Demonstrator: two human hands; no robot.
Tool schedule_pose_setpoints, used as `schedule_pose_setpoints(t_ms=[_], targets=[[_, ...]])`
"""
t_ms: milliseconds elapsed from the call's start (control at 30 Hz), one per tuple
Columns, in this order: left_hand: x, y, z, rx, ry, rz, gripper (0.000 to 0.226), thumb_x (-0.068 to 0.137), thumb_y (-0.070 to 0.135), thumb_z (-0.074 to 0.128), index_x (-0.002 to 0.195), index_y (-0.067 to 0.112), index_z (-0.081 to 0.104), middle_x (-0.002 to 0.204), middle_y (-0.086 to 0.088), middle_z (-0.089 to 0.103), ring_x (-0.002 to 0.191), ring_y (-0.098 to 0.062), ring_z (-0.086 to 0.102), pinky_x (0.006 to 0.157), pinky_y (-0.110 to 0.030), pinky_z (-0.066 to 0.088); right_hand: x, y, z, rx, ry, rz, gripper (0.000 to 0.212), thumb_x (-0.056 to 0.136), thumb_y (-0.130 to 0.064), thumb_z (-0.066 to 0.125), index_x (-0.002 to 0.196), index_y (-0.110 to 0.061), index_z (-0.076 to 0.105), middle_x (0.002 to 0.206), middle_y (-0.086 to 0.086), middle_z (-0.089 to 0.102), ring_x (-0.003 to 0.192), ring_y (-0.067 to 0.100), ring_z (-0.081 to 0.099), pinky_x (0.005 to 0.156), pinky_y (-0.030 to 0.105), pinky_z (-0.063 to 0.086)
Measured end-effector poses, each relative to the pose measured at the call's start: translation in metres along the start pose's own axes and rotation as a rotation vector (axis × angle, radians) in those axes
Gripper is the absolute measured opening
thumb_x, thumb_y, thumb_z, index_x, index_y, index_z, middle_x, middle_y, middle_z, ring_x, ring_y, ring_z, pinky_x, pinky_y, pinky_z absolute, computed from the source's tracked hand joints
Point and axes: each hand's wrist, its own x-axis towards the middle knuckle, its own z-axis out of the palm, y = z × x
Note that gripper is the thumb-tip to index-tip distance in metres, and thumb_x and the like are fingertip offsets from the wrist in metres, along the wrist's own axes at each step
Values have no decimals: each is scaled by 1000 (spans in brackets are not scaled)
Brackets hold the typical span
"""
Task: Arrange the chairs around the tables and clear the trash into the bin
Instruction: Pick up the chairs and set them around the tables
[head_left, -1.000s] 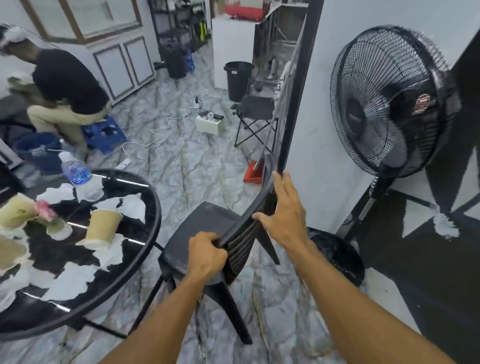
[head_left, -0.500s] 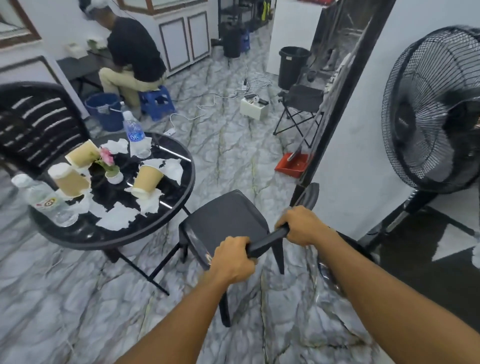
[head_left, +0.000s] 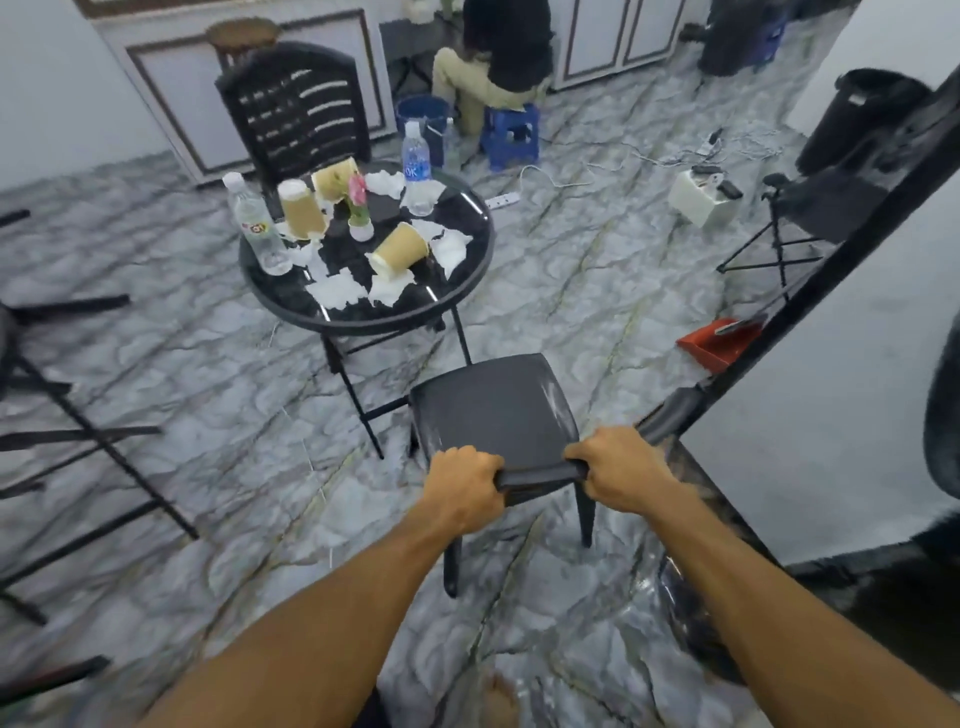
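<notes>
A dark grey plastic chair (head_left: 493, 410) stands in front of me, its seat facing a round black glass table (head_left: 467, 270). My left hand (head_left: 462, 491) and my right hand (head_left: 621, 470) both grip the top edge of its backrest. On the table lie crumpled white napkins (head_left: 337, 291), tan paper cups (head_left: 400, 252), two water bottles (head_left: 257, 228) and a small pink flower vase (head_left: 359, 208). A second black slatted chair (head_left: 296, 111) stands behind the table. A black bin (head_left: 852, 119) stands at the far right.
A person sits on a blue stool (head_left: 511, 135) at the back by a blue bucket (head_left: 423, 111). Cables and a white box (head_left: 698, 197) lie on the marble floor. A red dustpan (head_left: 719, 340) lies by a black door frame (head_left: 831, 291). Black folding legs (head_left: 78, 431) fill the left.
The chair has turned so its seat faces the table and now stands closer to it. My view has swung left, and both hands kept their grip on the backrest.
</notes>
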Motion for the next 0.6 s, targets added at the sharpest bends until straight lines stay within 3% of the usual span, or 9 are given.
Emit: schedule_pose_setpoints(t_ms=[167,333,600], targets=[[-11,0,8,-20,68,-76,13,76,25,58,72,22,46,83,-11,66,81,-36,60,67,-36,43,1,-5,0,-54,27,-78,11,75,-17,56,84,-16,63,76,8,65,74,30,60,60,32,41],[-33,-5,27,3,113,-70,13,71,34,47,70,22,43,74,-11,66,73,-38,60,63,-36,44,-4,-12,9,-36,39,-179,3,68,-16,56,71,-18,55,66,8,63,64,33,59,58,31,40],[-27,-30,11,22,106,-99,12,68,28,50,65,18,47,65,-7,62,68,-35,58,61,-38,49,12,-32,-4,-43,30,-138,7,78,-18,57,84,-18,61,68,0,48,67,26,49,58,30,33]])
